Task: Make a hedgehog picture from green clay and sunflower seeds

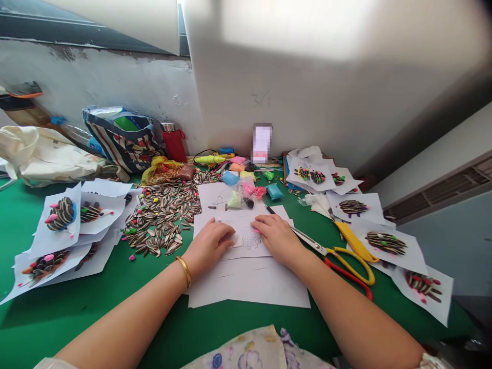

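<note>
A sheet of paper (215,246) with a pencil outline of a woolly animal (251,242) lies in front of me. My left hand (210,243) rests on its left part, fingers bent and thumb apart from them, next to a flattened white piece of clay (239,241). My right hand (279,237) lies on the right side of the sheet, fingers stretched over the drawing's edge near a small pink bit (255,230). I see nothing held in either hand. More white sheets (249,287) lie beneath. A black pen (270,209) is beyond my right fingers.
Sunflower seeds (165,210) are heaped at left. Colored clay packets (274,191) sit behind the paper. Scissors (334,252) lie by my right forearm. Seed-covered pictures (61,215) flank both sides. A red bottle (174,142), a striped bag (119,138) and a blurred upright screen (261,143) stand behind.
</note>
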The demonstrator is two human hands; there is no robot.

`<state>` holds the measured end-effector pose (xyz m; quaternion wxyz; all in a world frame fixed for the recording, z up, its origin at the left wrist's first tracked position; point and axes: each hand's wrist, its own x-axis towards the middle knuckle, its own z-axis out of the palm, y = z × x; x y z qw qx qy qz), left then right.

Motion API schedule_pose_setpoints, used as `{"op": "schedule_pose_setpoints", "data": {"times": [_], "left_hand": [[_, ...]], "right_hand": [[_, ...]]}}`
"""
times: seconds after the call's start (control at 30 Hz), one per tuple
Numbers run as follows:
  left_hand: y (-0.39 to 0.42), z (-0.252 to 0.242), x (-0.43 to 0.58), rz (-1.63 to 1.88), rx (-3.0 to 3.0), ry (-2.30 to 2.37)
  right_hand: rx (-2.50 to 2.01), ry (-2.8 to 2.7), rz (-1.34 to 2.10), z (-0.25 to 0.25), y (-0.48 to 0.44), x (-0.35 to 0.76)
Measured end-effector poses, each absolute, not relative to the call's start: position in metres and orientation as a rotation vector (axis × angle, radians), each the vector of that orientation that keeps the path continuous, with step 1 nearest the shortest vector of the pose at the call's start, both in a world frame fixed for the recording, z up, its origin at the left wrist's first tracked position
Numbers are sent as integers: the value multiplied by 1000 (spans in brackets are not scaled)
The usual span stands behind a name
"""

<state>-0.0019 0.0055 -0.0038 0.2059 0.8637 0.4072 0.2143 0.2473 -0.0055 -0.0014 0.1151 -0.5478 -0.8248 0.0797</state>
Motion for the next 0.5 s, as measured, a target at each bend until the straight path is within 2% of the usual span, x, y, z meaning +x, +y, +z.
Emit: {"op": "schedule_pose_setpoints", "data": {"times": [0.5], "left_hand": [[7,-3,0,594,2343,1161]], "right_hand": [[-1618,-2420,248,0,-5,247]]}}
